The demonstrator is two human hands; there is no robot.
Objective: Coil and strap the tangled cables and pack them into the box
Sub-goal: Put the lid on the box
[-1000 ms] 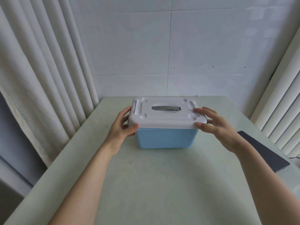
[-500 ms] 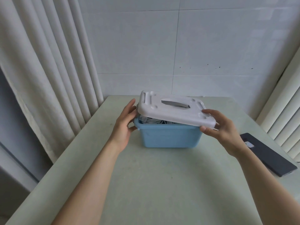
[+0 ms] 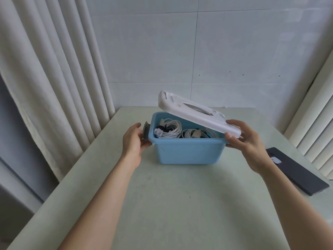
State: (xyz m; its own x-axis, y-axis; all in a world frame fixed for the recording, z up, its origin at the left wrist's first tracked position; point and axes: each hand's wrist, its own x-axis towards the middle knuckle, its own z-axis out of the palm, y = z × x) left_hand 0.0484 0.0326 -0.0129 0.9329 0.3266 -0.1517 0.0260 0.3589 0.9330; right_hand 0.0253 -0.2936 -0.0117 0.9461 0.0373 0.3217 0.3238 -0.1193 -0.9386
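Note:
A blue plastic box (image 3: 187, 152) stands on the pale green table (image 3: 171, 204). Inside it lie coiled white cables (image 3: 169, 130), some bound with dark straps. The white lid (image 3: 187, 110) is raised and tilted, its left end high, its right end low over the box's right rim. My right hand (image 3: 246, 139) grips the lid's near right corner, thumb below and fingers on top. My left hand (image 3: 132, 141) holds the box's left end, with its fingers at the grey latch (image 3: 146, 131) and its thumb on the front corner.
A dark flat device (image 3: 297, 172) lies on the table at the right, near the edge. White curtains (image 3: 54, 87) hang along the left side and more folds (image 3: 317, 123) at the right. A tiled wall stands behind the table.
The lid sat on the box a second ago; my right hand has since lifted and tilted it, exposing the cables. My left hand moved from the lid's edge to the box's left end.

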